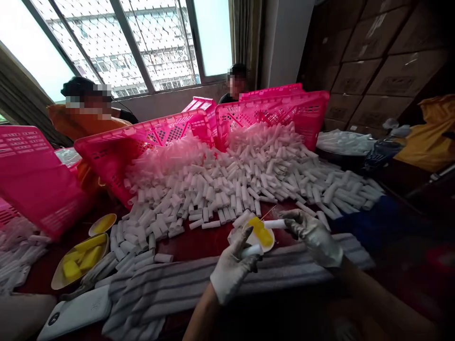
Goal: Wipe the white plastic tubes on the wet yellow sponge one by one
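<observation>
My left hand (pixel 232 267), in a white glove with darkened fingertips, is closed around a short white tube (pixel 253 251). My right hand (pixel 318 239), gloved the same way, pinches another white tube (pixel 273 224) by one end and holds it level. Just beyond both hands lies a small pale dish (pixel 270 240) with a yellow sponge-like piece (pixel 262 231) on it. A thin stick (pixel 269 212) slants up beside the yellow piece; whether a hand touches it I cannot tell. A large heap of white tubes (pixel 231 184) spreads over the dark red table.
Pink crates (pixel 313 113) lie tipped behind the heap. At left are a tray (pixel 59 279) of yellow blocks, a small yellow-filled dish (pixel 91 231) and a white power-bank-like device (pixel 76 315). A striped cloth (pixel 159 289) lines the front edge. Two people sit beyond; cartons (pixel 355 76) are stacked right.
</observation>
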Demonstrator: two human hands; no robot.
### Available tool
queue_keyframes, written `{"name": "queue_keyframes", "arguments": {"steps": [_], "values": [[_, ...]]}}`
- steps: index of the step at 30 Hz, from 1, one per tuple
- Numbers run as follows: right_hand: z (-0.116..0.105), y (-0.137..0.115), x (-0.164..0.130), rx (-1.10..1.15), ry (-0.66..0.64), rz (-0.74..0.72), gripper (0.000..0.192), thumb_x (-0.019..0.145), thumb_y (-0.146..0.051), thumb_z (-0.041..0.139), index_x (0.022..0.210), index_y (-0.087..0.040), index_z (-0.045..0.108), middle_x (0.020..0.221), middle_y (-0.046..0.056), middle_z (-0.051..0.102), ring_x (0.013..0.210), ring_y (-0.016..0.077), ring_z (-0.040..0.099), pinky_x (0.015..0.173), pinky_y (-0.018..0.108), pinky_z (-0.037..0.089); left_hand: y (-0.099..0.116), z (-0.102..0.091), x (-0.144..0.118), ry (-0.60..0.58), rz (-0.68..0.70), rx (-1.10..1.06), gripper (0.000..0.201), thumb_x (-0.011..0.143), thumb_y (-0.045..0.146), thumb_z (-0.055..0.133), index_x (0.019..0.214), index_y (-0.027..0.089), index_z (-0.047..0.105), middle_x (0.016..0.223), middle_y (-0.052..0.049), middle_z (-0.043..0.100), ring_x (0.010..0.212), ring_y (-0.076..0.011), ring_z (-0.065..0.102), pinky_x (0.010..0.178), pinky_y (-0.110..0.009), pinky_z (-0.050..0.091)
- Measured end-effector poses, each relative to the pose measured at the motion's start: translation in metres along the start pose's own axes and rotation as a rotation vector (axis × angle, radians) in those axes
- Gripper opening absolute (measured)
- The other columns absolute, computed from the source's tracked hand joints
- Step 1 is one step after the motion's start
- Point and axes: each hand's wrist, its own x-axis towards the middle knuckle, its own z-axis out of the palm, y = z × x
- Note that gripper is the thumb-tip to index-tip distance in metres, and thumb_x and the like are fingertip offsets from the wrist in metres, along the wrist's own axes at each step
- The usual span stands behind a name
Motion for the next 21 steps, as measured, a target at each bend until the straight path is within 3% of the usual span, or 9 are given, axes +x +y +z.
{"name": "queue_keyframes", "arguments": {"steps": [2, 6, 9, 14, 21], "values": [[0.0, -0.005, -0.007, 0.025, -0.009, 0.029, 0.062, 0.061, -0.069, 0.084, 0.095, -0.018, 0.073, 0.082, 0.005, 0.066, 0.064, 0.0122, 0.053, 0.058, 0.026, 0.049, 0.002, 0.005, -0.001, -0.052, -0.003, -0.019, 0.089, 0.079, 0.048, 0.082, 0.155, 0.022, 0.043, 0.091, -0.006, 0.065, 0.072, -0.0135, 0.055, 0.072, -0.03, 0.051], [-0.001, -0.005, -0.015, 0.058, -0.02, 0.023, 0.06, 0.061, -0.066, 0.086, 0.094, -0.018, 0.073, 0.082, 0.003, 0.065, 0.062, 0.0099, 0.049, 0.062, 0.026, 0.048, 0.009, 0.018, -0.002, -0.052, -0.021, -0.038, 0.091, 0.073, 0.048, 0.086, 0.151, 0.018, 0.049, 0.094, -0.006, 0.063, 0.073, -0.0124, 0.055, 0.069, -0.028, 0.049], [-0.002, -0.002, -0.016, 0.085, -0.024, 0.047, 0.063, 0.06, -0.068, 0.086, 0.095, -0.018, 0.071, 0.082, 0.003, 0.064, 0.06, 0.0086, 0.047, 0.055, 0.024, 0.042, 0.014, 0.026, -0.002, -0.063, -0.043, -0.046, 0.089, 0.073, 0.046, 0.086, 0.149, 0.017, 0.051, 0.094, -0.006, 0.064, 0.071, -0.0111, 0.054, 0.068, -0.027, 0.049], [-0.003, -0.008, -0.021, 0.079, -0.028, 0.121, 0.065, 0.06, -0.071, 0.083, 0.093, -0.017, 0.067, 0.068, -0.002, 0.055, 0.053, 0.0069, 0.039, 0.047, 0.022, 0.032, 0.015, 0.03, -0.002, -0.018, -0.023, -0.071, 0.072, 0.075, 0.048, 0.085, 0.136, 0.016, 0.062, 0.09, -0.007, 0.067, 0.072, -0.0128, 0.058, 0.069, -0.027, 0.049], [0.009, -0.013, -0.03, 0.023, -0.086, 0.218, 0.052, 0.069, -0.069, 0.074, 0.081, -0.021, 0.057, 0.051, -0.008, 0.039, 0.044, 0.0069, 0.033, 0.041, 0.02, 0.026, 0.01, 0.042, -0.008, 0.027, -0.054, -0.091, 0.07, 0.067, 0.05, 0.09, 0.123, 0.015, 0.068, 0.099, -0.01, 0.068, 0.08, -0.015, 0.061, 0.072, -0.028, 0.05]]}}
